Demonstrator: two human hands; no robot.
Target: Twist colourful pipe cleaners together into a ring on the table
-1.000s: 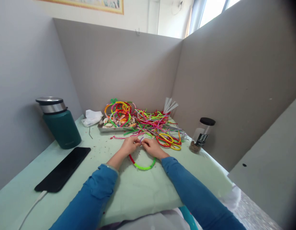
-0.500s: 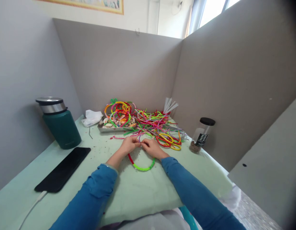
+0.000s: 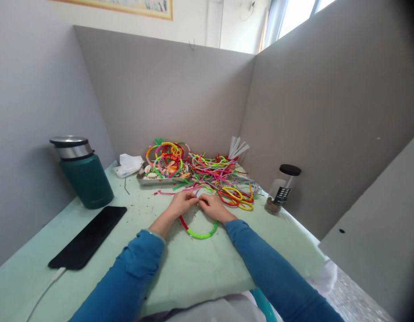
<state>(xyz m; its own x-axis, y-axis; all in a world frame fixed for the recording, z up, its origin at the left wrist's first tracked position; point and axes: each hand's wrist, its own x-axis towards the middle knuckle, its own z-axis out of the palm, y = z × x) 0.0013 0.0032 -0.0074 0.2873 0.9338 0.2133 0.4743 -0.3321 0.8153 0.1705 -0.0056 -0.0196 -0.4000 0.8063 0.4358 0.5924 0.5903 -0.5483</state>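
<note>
My left hand [image 3: 180, 204] and my right hand [image 3: 214, 207] meet over the table, fingertips pinched together and almost touching. Between them a short length of purple pipe cleaner [image 3: 196, 192] pokes up; its grip is mostly covered by my fingers. Below hangs the curve of a wrapped headband [image 3: 202, 236], red on the left side and bright green along the bottom and right. Its upper part is hidden by my hands. Just beyond my right hand lie yellow and red pipe cleaner loops [image 3: 238, 199].
A metal tray [image 3: 163, 181] holds shells and finished colourful hoops. Beside it is a heap of loose pipe cleaners [image 3: 215, 167]. A green bottle [image 3: 86, 181] and a charging phone [image 3: 88, 237] are at left, a black-lidded jar [image 3: 282, 190] at right. Grey partitions [image 3: 166, 89] enclose the table.
Both hands shift very slightly to the right, and the purple pipe cleaner's raised end leans a little differently. The headband's lower curve moves slightly with them.
</note>
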